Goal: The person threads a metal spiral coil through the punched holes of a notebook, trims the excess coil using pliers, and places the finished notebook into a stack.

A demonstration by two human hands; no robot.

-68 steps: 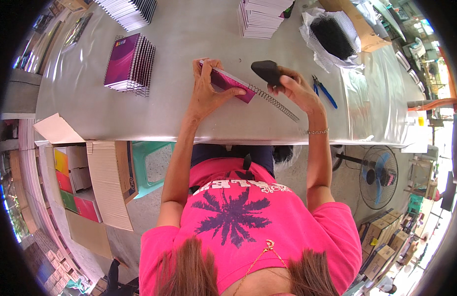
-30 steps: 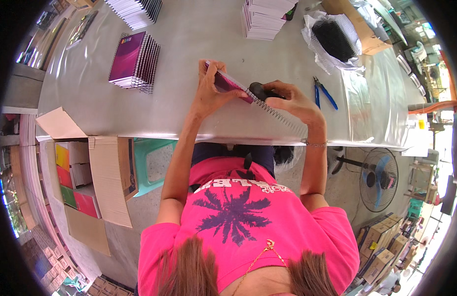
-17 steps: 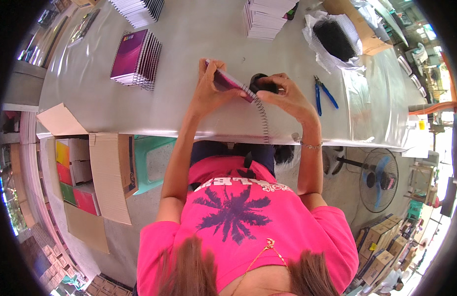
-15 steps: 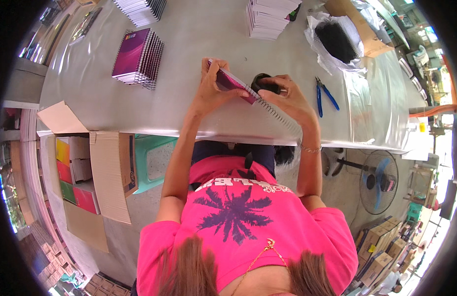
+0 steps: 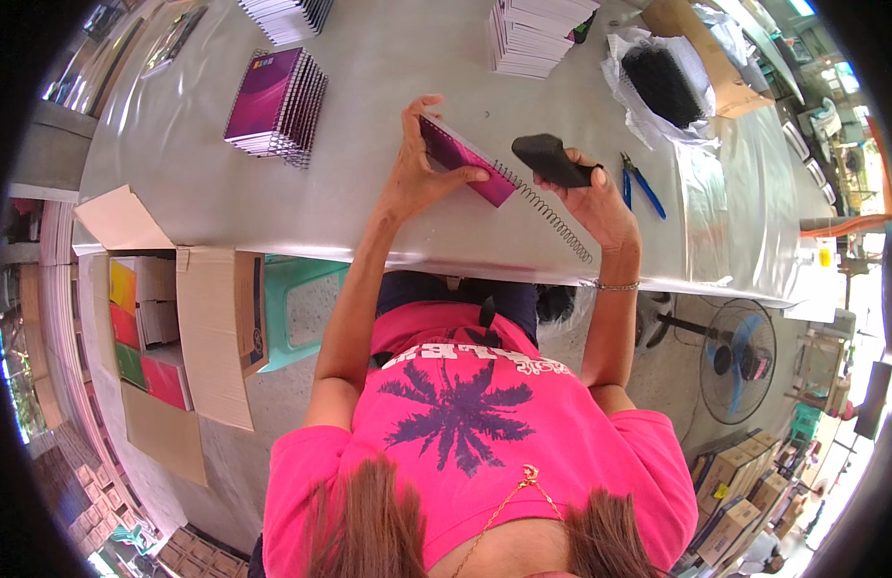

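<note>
My left hand [image 5: 422, 171] grips a purple-covered notebook [image 5: 456, 159] by its ends, tilted above the table. A black spiral wire coil [image 5: 557, 223] runs out of the notebook's edge, its loose end trailing toward the table's near edge. In my right hand [image 5: 598, 197] is a black, rounded, block-like object [image 5: 547, 159], held beside the notebook and apart from it; its exact kind I cannot make out. Blue-handled cutting pliers [image 5: 642, 188] lie on the table just right of that hand.
Bound purple notebooks [image 5: 273, 101] are stacked at the left, with another stack [image 5: 287, 17] behind. Unbound white page stacks [image 5: 533, 39] stand at the back. Black coils [image 5: 666, 82] lie in white wrapping at the far right. A cardboard box [image 5: 210, 328] stands below the table's left edge.
My right hand has drawn back to the right and turned, lifting the black object away from the coil. The left hand keeps its hold on the notebook, which has tilted slightly.
</note>
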